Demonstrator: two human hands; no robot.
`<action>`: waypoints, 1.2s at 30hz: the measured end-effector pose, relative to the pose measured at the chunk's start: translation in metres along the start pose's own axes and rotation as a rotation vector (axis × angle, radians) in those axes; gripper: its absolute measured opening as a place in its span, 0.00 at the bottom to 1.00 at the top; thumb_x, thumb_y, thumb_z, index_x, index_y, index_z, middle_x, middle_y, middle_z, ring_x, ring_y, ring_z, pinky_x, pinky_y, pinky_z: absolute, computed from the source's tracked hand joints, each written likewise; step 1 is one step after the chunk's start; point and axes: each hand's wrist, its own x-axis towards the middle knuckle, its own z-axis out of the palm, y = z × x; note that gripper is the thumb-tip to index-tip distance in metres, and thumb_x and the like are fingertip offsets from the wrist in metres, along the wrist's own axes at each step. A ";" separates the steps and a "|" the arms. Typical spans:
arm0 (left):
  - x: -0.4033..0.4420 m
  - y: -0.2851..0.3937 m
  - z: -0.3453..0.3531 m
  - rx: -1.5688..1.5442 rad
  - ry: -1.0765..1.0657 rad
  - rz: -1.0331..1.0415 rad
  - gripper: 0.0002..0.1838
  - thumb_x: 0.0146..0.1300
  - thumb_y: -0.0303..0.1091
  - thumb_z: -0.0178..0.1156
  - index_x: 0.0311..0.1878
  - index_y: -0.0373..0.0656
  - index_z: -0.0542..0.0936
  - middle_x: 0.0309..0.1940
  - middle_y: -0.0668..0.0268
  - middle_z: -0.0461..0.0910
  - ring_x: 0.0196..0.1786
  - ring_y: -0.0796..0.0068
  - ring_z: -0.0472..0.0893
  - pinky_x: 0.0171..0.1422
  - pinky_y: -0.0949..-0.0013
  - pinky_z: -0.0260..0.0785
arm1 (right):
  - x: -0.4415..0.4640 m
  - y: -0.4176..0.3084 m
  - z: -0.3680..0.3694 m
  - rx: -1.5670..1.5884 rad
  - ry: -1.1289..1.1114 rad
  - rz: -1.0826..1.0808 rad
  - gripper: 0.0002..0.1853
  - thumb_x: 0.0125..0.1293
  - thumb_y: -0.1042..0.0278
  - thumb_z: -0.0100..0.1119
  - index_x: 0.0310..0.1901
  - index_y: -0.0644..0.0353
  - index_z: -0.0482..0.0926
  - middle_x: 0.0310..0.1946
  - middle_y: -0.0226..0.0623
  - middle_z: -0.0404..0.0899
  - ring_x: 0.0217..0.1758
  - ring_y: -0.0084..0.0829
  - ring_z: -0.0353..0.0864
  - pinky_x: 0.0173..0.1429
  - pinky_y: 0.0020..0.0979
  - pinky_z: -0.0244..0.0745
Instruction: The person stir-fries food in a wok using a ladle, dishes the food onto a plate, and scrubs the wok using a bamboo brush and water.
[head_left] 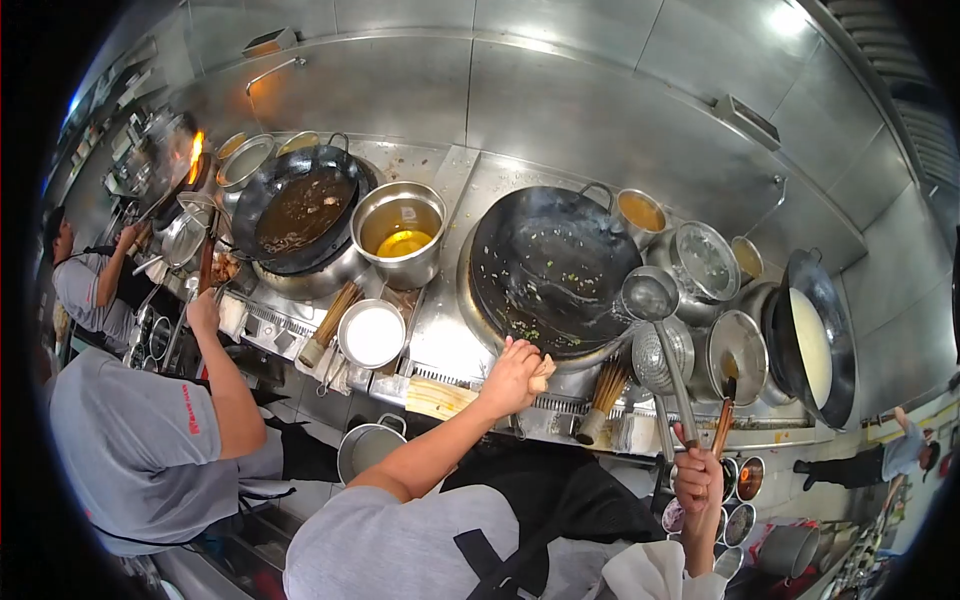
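My left hand (514, 379) is closed at the near rim of a black wok (555, 265), around what looks like a folded tan cloth (543, 373). Whether the fingers also grip the wok's handle is hidden. Bits of chopped green and white food cling to the wok's inner wall. In my right hand (697, 478), fingers wrapped round, is the long metal handle of a ladle (651, 293). The ladle's bowl is over the wok's right edge. Close by are a perforated skimmer (662, 357) and a wooden-handled strainer (737, 352).
A bamboo brush (606, 393) lies below the wok. To the left are a pot of yellow oil (400, 232), a white-filled bowl (371, 333) and another wok (305, 210). A wok with pale liquid (808, 345) stands right. A co-worker (150, 430) works at my left; flame (196, 155) rises beyond.
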 end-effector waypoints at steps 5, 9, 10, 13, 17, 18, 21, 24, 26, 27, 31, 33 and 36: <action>0.005 0.009 0.005 -0.008 0.011 -0.041 0.24 0.51 0.35 0.74 0.49 0.37 0.78 0.54 0.56 0.77 0.64 0.51 0.74 0.79 0.39 0.55 | -0.004 0.019 -0.008 -0.415 0.239 0.033 0.30 0.73 0.72 0.52 0.75 0.53 0.63 0.23 0.20 0.59 0.12 0.09 0.55 0.12 0.18 0.57; 0.008 0.019 0.018 0.010 0.056 -0.085 0.25 0.50 0.36 0.74 0.50 0.36 0.79 0.53 0.56 0.77 0.63 0.51 0.75 0.79 0.40 0.55 | 0.019 -0.008 -0.010 -0.499 0.270 0.203 0.29 0.72 0.71 0.53 0.75 0.52 0.65 0.22 0.20 0.61 0.13 0.09 0.57 0.11 0.18 0.55; 0.008 0.024 0.025 0.024 0.062 -0.098 0.25 0.50 0.36 0.74 0.50 0.36 0.79 0.53 0.56 0.77 0.63 0.51 0.75 0.79 0.40 0.55 | 0.029 -0.026 -0.017 -0.624 0.253 0.157 0.29 0.71 0.74 0.52 0.74 0.54 0.66 0.22 0.22 0.63 0.13 0.10 0.58 0.13 0.17 0.54; 0.010 0.045 0.036 0.008 0.009 -0.110 0.24 0.50 0.37 0.75 0.49 0.37 0.80 0.60 0.54 0.76 0.68 0.49 0.72 0.80 0.40 0.54 | 0.066 -0.090 -0.041 -1.289 0.272 -0.185 0.28 0.68 0.77 0.53 0.71 0.59 0.68 0.24 0.30 0.70 0.14 0.18 0.65 0.16 0.23 0.63; 0.011 0.086 0.027 -0.137 0.168 -0.109 0.19 0.51 0.34 0.75 0.43 0.36 0.81 0.71 0.50 0.70 0.76 0.43 0.65 0.78 0.43 0.61 | 0.118 -0.197 -0.083 -2.084 0.584 -1.041 0.33 0.66 0.78 0.54 0.75 0.64 0.62 0.31 0.48 0.78 0.33 0.43 0.83 0.42 0.37 0.78; 0.002 0.096 0.021 -0.125 0.188 -0.180 0.18 0.51 0.33 0.75 0.42 0.37 0.82 0.70 0.49 0.70 0.76 0.41 0.65 0.77 0.46 0.62 | 0.122 -0.222 -0.086 -2.013 0.711 -1.079 0.35 0.66 0.79 0.54 0.76 0.65 0.60 0.33 0.52 0.80 0.40 0.49 0.85 0.48 0.40 0.78; -0.056 0.097 0.013 -0.277 0.012 -0.738 0.20 0.51 0.32 0.74 0.49 0.42 0.85 0.42 0.57 0.86 0.49 0.58 0.85 0.64 0.61 0.75 | 0.143 -0.297 -0.102 -1.977 0.826 -1.253 0.37 0.66 0.76 0.56 0.77 0.64 0.59 0.38 0.57 0.83 0.42 0.56 0.85 0.48 0.45 0.77; -0.146 0.096 0.008 -0.142 0.154 -0.883 0.21 0.48 0.31 0.74 0.47 0.40 0.83 0.43 0.57 0.85 0.46 0.61 0.87 0.53 0.64 0.78 | 0.182 -0.355 -0.139 -1.979 0.955 -1.212 0.33 0.67 0.73 0.56 0.73 0.66 0.62 0.34 0.55 0.82 0.38 0.55 0.85 0.44 0.50 0.76; -0.202 0.109 0.013 -0.149 0.407 -0.958 0.23 0.45 0.27 0.74 0.48 0.38 0.82 0.41 0.59 0.85 0.44 0.64 0.86 0.53 0.63 0.78 | 0.210 -0.393 -0.144 -1.914 0.907 -0.686 0.24 0.68 0.70 0.54 0.66 0.64 0.71 0.26 0.44 0.79 0.25 0.39 0.81 0.31 0.38 0.76; -0.219 0.116 0.011 -0.140 0.434 -1.019 0.23 0.44 0.25 0.74 0.47 0.38 0.82 0.40 0.60 0.85 0.43 0.68 0.85 0.52 0.64 0.78 | 0.208 -0.406 -0.125 -1.181 0.559 -0.462 0.19 0.73 0.70 0.52 0.63 0.66 0.70 0.22 0.33 0.71 0.20 0.25 0.72 0.24 0.28 0.71; -0.220 0.131 0.011 -0.227 0.554 -1.072 0.15 0.49 0.23 0.71 0.40 0.39 0.79 0.37 0.66 0.80 0.39 0.73 0.81 0.51 0.69 0.75 | 0.200 -0.395 -0.066 0.309 -0.090 -0.084 0.17 0.78 0.72 0.45 0.59 0.79 0.63 0.23 0.27 0.65 0.19 0.21 0.68 0.25 0.25 0.70; -0.152 0.145 -0.014 -0.081 0.505 -0.897 0.12 0.52 0.25 0.70 0.39 0.38 0.79 0.36 0.63 0.79 0.38 0.69 0.81 0.49 0.69 0.75 | 0.201 -0.385 -0.061 0.275 -0.092 -0.020 0.18 0.78 0.72 0.45 0.60 0.79 0.63 0.23 0.27 0.65 0.20 0.21 0.67 0.25 0.25 0.69; -0.080 0.121 -0.005 0.071 0.508 -0.544 0.12 0.55 0.28 0.72 0.40 0.38 0.80 0.36 0.57 0.80 0.39 0.58 0.82 0.47 0.63 0.75 | 0.176 -0.357 -0.026 0.224 -0.144 0.022 0.18 0.78 0.71 0.46 0.60 0.79 0.65 0.23 0.27 0.66 0.20 0.21 0.66 0.26 0.26 0.68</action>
